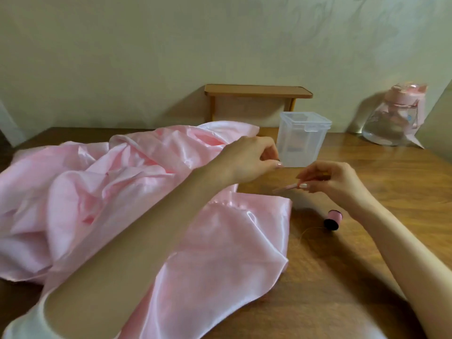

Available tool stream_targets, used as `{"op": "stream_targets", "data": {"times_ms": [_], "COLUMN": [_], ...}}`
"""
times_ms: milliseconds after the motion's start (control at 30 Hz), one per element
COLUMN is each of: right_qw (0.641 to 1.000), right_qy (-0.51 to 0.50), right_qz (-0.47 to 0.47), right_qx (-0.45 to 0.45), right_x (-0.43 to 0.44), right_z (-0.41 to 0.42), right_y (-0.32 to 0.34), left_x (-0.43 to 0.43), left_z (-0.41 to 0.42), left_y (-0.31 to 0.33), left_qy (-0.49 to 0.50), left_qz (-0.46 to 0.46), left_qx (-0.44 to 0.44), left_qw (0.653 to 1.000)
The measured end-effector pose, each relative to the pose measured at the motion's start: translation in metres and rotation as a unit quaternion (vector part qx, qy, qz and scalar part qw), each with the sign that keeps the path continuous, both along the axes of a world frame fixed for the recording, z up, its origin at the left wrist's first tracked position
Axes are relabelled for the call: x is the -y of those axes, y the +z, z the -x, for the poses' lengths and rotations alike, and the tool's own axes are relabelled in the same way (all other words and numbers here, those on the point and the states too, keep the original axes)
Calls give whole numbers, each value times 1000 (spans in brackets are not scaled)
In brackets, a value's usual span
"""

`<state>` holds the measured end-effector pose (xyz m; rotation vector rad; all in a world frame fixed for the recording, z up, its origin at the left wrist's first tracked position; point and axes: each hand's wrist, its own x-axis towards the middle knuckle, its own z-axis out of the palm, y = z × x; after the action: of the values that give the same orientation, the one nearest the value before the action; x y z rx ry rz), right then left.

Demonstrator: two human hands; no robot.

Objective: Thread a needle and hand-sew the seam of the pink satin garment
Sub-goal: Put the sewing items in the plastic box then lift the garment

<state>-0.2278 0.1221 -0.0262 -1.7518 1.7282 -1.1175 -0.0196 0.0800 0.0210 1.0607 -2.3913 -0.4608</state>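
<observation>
The left hand [247, 160] is pinching a tiny item [277, 159]; the right hand [340, 181], at its 4 o'clock, is pinching a pink strip [285, 189].

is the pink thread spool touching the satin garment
Apart. The head view shows the thread spool lying on the table, with a strip of bare wood between it and the satin garment.

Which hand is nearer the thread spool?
The right hand: the pink spool lies just beside its wrist; the left hand is up by the clear box.
</observation>
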Motion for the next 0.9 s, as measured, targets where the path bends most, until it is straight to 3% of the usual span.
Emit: {"op": "stream_targets", "data": {"times_ms": [167,333,433,567,633,767,900], "right_qw": [982,974,970,966,967,972,986], "right_qy": [-23,-36,-42,-41,-47,-58,-52], "right_qz": [-101,-102,-122,-128,-133,-132,-91], "right_qx": [-156,-199,-206,-223,-211,-184,-132], "right_x": [6,5,4,1,-1,0,2], "right_z": [2,-5,-7,-11,-13,-9,-2], "right_y": [-5,-6,-6,0,3,4,-1], "left_x": [4,-6,-10,-5,8,54,100], "left_z": [-70,-111,-119,-109,-83,3,79], "left_y": [17,6,0,-8,-8,-1,2], "left_qy": [94,172,176,174,154,63,44], "left_qz": [-28,-42,-59,-8,13,-44,-86], "left_qx": [116,219,240,250,217,24,-12], "left_qw": [988,960,953,952,964,997,995]}}
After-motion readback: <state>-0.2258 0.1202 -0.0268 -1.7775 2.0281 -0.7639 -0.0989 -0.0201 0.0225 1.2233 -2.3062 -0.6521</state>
